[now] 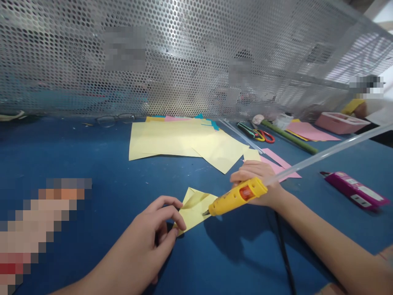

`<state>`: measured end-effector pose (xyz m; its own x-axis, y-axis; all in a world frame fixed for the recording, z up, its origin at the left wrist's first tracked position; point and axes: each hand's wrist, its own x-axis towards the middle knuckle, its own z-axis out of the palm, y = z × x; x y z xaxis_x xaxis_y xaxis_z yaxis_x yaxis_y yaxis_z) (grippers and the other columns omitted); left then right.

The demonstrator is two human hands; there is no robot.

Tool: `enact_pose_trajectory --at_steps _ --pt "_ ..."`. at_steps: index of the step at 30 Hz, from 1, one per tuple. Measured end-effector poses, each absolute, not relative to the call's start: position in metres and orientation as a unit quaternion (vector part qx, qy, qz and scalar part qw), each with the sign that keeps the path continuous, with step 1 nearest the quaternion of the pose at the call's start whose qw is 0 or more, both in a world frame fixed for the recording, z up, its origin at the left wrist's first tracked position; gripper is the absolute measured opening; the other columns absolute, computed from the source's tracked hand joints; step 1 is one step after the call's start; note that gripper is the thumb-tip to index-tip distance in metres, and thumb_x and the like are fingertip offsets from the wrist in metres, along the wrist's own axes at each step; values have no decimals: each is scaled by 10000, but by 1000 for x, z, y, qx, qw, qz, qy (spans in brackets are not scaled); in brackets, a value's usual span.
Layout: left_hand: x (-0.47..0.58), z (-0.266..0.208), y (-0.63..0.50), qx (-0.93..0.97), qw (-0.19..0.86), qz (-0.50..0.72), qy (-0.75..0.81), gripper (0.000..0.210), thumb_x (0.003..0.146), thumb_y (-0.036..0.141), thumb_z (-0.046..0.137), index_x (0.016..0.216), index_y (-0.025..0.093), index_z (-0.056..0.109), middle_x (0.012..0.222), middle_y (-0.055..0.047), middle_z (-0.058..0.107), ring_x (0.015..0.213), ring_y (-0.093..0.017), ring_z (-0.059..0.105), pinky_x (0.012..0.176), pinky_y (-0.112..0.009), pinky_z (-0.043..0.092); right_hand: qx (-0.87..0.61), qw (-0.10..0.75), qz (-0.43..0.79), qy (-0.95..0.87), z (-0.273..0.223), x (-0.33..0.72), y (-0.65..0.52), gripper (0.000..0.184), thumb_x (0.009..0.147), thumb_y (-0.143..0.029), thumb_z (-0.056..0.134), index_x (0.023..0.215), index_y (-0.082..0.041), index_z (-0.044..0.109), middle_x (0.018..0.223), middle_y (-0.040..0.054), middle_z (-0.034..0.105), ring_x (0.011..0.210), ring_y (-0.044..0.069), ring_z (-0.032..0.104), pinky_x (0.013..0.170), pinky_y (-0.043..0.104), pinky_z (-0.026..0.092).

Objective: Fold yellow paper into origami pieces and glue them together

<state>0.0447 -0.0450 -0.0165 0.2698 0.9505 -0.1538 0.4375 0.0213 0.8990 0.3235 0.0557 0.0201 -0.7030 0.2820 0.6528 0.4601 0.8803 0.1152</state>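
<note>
My right hand (258, 176) is wrapped round a yellow hot glue gun (233, 198), its dark nozzle pointing down and left. From the back of the gun a long clear glue stick (325, 153) sticks out up and to the right. Under the nozzle tip lies a small folded piece of yellow paper (193, 213); whether tip and paper touch I cannot tell. The paper's left edge is pinched between the thumb and fingers of my left hand (159, 225). A black cord (284, 254) hangs below my right hand.
Large yellow sheets (166, 139) lie behind my hands on the blue table (92, 164), with pink paper strips (281, 162), scissors (265, 136), a green stick (288, 135) and a pink basket (340, 123) to the right. A purple packet (356, 190) lies far right. Perforated metal (184, 61) closes the back.
</note>
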Motion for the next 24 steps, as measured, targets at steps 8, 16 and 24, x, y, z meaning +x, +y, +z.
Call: enact_pose_trajectory --at_steps 8,16,24 --pt "45 -17 -43 650 463 273 537 219 832 411 539 797 216 631 1151 -59 575 360 -9 424 227 -144 402 -202 332 -129 -912 13 318 59 117 846 -196 562 734 -229 576 549 -38 629 448 117 512 502 262 379" --pt "44 -17 -44 653 463 271 535 239 840 427 531 796 211 624 1226 -61 553 305 30 377 240 -139 405 -208 329 -140 -910 9 312 59 128 873 -199 542 757 -233 583 575 -33 641 492 128 552 542 267 407" --pt "47 -16 -42 649 465 264 541 253 833 446 522 785 217 620 1246 -46 565 305 26 386 246 -138 408 -210 325 -133 -913 9 308 56 116 866 -161 527 798 -225 596 593 -33 653 502 131 566 556 260 409"
